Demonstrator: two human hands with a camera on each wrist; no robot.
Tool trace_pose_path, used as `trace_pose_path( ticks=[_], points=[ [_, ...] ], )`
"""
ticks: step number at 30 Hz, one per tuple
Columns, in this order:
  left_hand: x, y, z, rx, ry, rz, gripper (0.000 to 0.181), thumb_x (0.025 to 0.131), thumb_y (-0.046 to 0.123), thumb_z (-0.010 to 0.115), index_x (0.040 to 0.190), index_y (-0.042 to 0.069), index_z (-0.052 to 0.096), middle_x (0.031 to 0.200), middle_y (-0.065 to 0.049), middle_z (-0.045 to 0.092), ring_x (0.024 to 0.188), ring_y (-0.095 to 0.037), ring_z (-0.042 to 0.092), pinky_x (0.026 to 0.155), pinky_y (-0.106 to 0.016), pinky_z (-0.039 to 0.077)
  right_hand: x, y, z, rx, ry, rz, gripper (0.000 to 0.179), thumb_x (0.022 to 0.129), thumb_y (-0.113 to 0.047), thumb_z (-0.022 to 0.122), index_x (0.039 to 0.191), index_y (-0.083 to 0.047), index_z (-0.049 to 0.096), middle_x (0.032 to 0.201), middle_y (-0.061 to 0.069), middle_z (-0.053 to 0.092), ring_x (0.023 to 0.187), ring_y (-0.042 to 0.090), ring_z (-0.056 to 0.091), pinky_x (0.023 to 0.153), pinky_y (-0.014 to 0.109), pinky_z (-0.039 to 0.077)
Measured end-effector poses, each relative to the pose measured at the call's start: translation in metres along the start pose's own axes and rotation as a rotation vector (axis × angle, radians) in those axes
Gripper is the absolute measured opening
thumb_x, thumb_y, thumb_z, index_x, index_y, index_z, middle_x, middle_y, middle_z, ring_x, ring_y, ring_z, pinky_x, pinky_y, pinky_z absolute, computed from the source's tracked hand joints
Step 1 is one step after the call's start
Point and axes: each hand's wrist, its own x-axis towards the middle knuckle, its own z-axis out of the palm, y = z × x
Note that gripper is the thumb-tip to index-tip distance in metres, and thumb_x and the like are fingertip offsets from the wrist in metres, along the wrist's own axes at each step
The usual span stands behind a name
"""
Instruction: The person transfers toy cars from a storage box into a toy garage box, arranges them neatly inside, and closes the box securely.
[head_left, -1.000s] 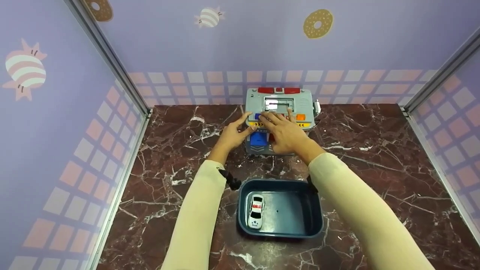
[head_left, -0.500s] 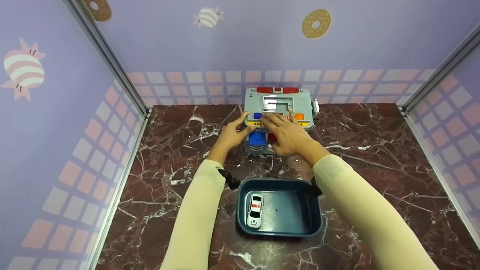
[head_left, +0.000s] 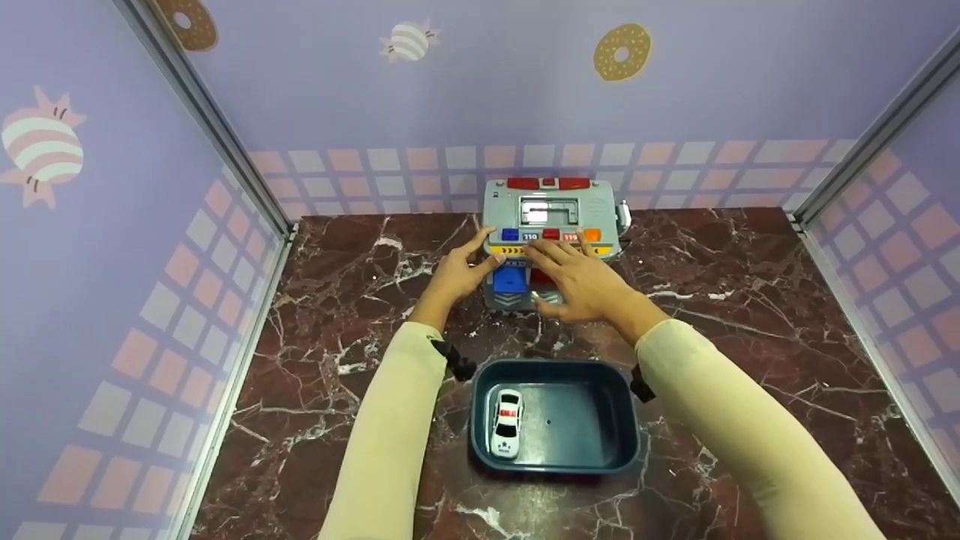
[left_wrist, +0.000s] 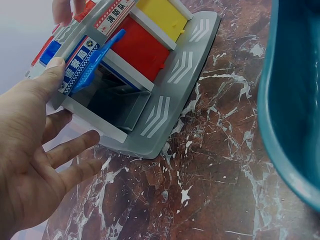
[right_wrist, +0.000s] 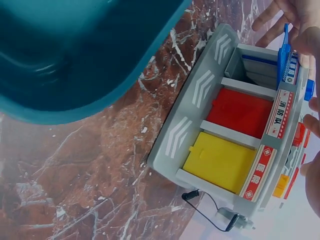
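Observation:
A grey toy garage (head_left: 498,212) stands by the back wall. Its blue door (left_wrist: 95,65) is swung up over a dark bay, while the red door (right_wrist: 240,112) and the yellow door (right_wrist: 220,162) are down. My left hand (head_left: 453,279) holds the garage's front left corner between thumb and index finger; its other fingers are spread beside the wall. My right hand (head_left: 589,285) lies with extended fingers at the roof's front edge, thumb apart and low before the doors. Blue, red and orange buttons (head_left: 550,234) line the roof just behind those fingers.
A dark teal tub (head_left: 555,470) sits between my forearms, with a white toy police car (head_left: 507,424) in its left side. A coiled black cord (right_wrist: 210,212) hangs at the garage's right end. Patterned walls (head_left: 450,97) enclose the marbled tabletop (head_left: 360,315).
My right hand has slid back toward me, its fingers going from the roof's button row to the yellow front strip, so the red button now shows. The left hand keeps its place.

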Motion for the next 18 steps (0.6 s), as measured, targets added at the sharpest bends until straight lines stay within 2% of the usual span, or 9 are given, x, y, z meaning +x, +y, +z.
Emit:
trace_pose_path(
  ticks=[6,12,18],
  points=[
    [0.0,0.0,0.0,-0.001,0.0,0.016,0.07,0.107,0.056,0.07,0.17,0.038,0.045,0.156,-0.019,0.066,0.145,-0.041,0.064,0.123,-0.061,0.049,-0.009,0.0,0.0,-0.024,0.017,-0.016,0.095,0.099,-0.056,0.069,0.173,-0.007,0.036,0.175,0.017,0.043,0.163,0.038,0.042,0.135,0.075,0.017],
    [0.0,0.0,-0.001,-0.012,0.001,-0.003,0.069,0.106,0.056,0.07,0.169,0.04,0.045,0.156,-0.019,0.065,0.145,-0.044,0.063,0.123,-0.062,0.048,-0.019,0.0,-0.001,-0.027,0.034,-0.024,0.092,0.1,-0.059,0.066,0.172,-0.007,0.038,0.173,0.018,0.045,0.163,0.038,0.042,0.136,0.073,0.016],
    [0.002,0.001,-0.002,0.019,-0.002,0.014,0.068,0.107,0.055,0.069,0.169,0.038,0.046,0.157,-0.021,0.064,0.148,-0.047,0.059,0.126,-0.062,0.045,-0.031,0.003,0.001,-0.001,0.036,-0.009,0.092,0.1,-0.057,0.065,0.172,-0.006,0.037,0.175,0.02,0.043,0.164,0.041,0.04,0.136,0.073,0.016]
  ],
)
